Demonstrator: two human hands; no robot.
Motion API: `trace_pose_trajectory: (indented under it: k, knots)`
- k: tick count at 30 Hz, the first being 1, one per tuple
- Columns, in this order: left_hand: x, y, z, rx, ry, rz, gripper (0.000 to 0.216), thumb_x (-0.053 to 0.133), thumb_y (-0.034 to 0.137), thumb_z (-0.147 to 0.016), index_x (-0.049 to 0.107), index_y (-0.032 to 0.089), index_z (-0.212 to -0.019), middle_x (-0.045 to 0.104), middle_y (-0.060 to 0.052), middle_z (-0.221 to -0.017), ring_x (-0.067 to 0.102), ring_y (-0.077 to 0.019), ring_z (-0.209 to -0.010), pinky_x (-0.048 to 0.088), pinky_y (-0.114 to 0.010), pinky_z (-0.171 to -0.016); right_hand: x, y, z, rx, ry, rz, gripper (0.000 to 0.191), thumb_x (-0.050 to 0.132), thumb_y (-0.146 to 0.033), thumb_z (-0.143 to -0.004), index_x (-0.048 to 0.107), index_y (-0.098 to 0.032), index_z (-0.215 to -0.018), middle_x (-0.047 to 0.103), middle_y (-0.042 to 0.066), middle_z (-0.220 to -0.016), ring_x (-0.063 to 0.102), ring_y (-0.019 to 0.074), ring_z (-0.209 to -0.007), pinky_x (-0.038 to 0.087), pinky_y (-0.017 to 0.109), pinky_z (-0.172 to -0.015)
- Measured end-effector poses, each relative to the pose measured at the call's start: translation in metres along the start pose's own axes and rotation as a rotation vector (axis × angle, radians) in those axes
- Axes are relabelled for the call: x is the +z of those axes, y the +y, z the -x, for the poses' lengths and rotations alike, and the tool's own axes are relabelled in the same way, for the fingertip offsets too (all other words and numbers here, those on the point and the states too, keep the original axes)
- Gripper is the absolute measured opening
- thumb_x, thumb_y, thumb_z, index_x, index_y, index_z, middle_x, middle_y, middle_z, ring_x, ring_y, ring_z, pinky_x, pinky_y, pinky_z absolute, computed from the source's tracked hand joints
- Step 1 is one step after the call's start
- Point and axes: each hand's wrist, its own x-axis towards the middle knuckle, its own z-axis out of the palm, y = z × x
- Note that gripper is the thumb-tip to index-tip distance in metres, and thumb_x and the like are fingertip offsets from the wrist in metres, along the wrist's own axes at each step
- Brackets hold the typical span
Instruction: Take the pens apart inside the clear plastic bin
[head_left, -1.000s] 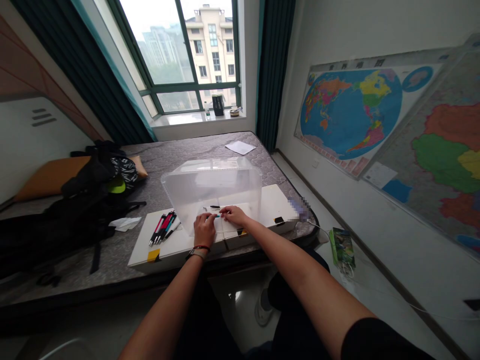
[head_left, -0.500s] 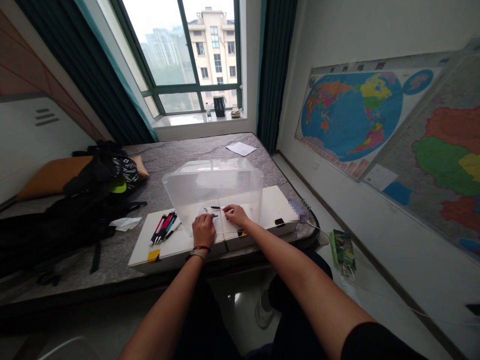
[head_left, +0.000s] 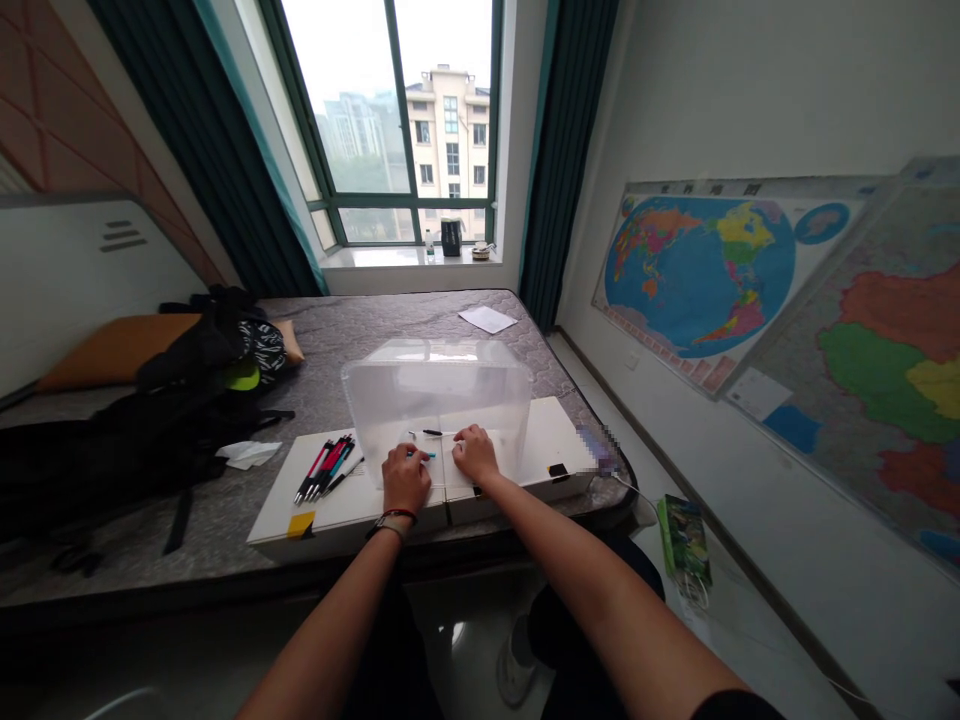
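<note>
**Hands at the white boards, head view.** My left hand (head_left: 406, 478) lies on the left white board (head_left: 337, 505), near its right edge. Its fingers are curled downward and the tips meet a small teal pen (head_left: 426, 455). I cannot tell whether they pinch the pen or only touch it. My right hand (head_left: 475, 455) rests just beside it, on the left edge of the right white board (head_left: 551, 440). Its fingers are also bent, and any grip is hidden. The teal pen lies across the seam between the two boards, between my hands. A thin black pen (head_left: 433, 432) lies just beyond it, toward the far edge. Both pens sit at the mouth of a translucent plastic bin (head_left: 439, 395), which lies tipped on its side across both boards. A bundle of red, black and teal pens (head_left: 326, 468) lies near the far left corner of the left board. A yellow tape tab (head_left: 302, 523) marks its near left corner. The boards lie along the near edge of a grey mattress (head_left: 375, 325).
</note>
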Motion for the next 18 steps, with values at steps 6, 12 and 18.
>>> trace_pose_trajectory:
  k: [6,12,18]
  knots:
    - [0.0055,-0.0017,-0.0006,0.024,-0.038,-0.037,0.029,0.051,0.015,-0.080,0.072,0.021,-0.099,0.063,-0.011,-0.105,0.054,-0.0268,-0.097,0.043,-0.038,-0.080,0.0010,0.0010,-0.0020,-0.033,-0.104,0.053,0.015,0.061,-0.017,-0.081,0.071,-0.020,-0.091,0.064,0.008,-0.100,0.055,0.0228,-0.100,0.039,0.032,-0.090]
    - [0.0052,0.0026,-0.0018,0.000,-0.063,-0.065,0.037,0.048,0.018,-0.083,0.067,0.021,-0.116,0.063,-0.009,-0.121,0.053,-0.0280,-0.110,0.043,-0.041,-0.088,-0.0014,-0.0002,-0.0026,-0.028,-0.151,0.103,0.015,0.060,-0.027,-0.090,0.072,-0.022,-0.095,0.063,0.007,-0.103,0.054,0.0212,-0.101,0.037,0.031,-0.090]
    - [0.0053,0.0030,-0.0006,0.147,-0.106,0.004,0.034,0.047,0.018,-0.085,0.065,0.020,-0.114,0.065,-0.009,-0.120,0.055,-0.0262,-0.111,0.043,-0.040,-0.091,-0.0019,-0.0013,-0.0014,-0.087,-0.189,0.143,0.016,0.059,-0.028,-0.092,0.073,-0.025,-0.098,0.064,0.006,-0.102,0.055,0.0205,-0.100,0.038,0.030,-0.089]
